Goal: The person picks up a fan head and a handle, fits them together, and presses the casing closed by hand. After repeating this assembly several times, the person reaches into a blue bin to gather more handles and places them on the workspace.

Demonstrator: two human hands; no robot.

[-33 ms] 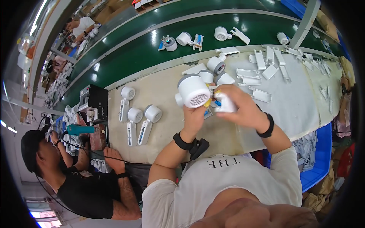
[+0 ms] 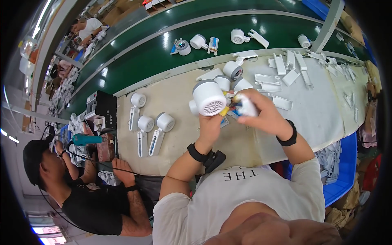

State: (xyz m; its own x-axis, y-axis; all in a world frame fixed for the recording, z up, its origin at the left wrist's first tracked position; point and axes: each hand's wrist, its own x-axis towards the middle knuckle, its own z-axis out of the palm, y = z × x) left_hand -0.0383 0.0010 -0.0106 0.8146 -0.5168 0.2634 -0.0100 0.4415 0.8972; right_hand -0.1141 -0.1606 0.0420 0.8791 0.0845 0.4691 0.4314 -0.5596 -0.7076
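Observation:
My left hand (image 2: 209,127) is closed around the lower side of a white round fan head (image 2: 209,98) with a grey rim and a slotted grille. In my right hand (image 2: 267,114) is a white plastic piece (image 2: 247,107), smeared by motion, just right of the fan head. Blue and dark wires (image 2: 234,109) and a yellow bit show between the two. Part of a small blue-and-white part (image 2: 224,121) shows under my hands. More round heads (image 2: 232,70) lie just beyond them, one with a dark face. My left fingers are partly hidden behind the fan head.
Three white fan units with handles (image 2: 156,141) lie on the left of the table. Open handle shells (image 2: 279,103) are spread to the right. A green conveyor (image 2: 143,57) carries more units. At left, a person in black sits near a black box (image 2: 104,112); a blue bin (image 2: 347,163) stands right.
My right hand has shifted slightly right and turned with the white piece, and more of the wires shows. The fan head in my left hand has barely moved.

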